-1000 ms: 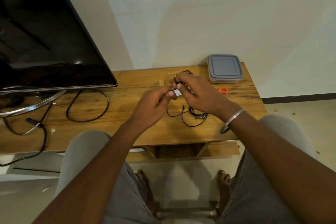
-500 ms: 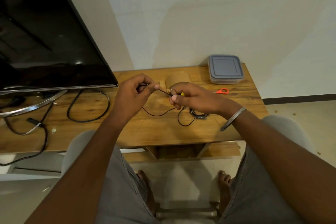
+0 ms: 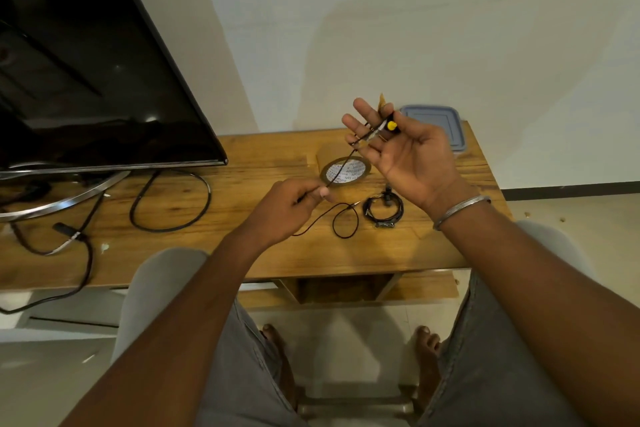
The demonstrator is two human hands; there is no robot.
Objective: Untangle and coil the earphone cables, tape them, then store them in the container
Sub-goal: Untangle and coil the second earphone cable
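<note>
My right hand is raised above the table, palm toward me, fingers spread, with the earbud end of a black earphone cable and its yellow tip pinned by the thumb. The cable runs taut down to my left hand, which pinches it, then trails onto the table in a loose loop with the plug at its end. A second earphone lies coiled on the table, right of that loop. A brown tape roll lies flat behind the hands. The grey lidded container stands at the back right.
A wooden table carries a large black TV on a metal stand at the left, with black cables looping across the left half. My knees sit under the front edge. A wall is close behind.
My right hand rose and opened its fingers, carrying the earbud end upward. My left hand slid down and right along the cable, pulling it taut. The tape roll is now uncovered.
</note>
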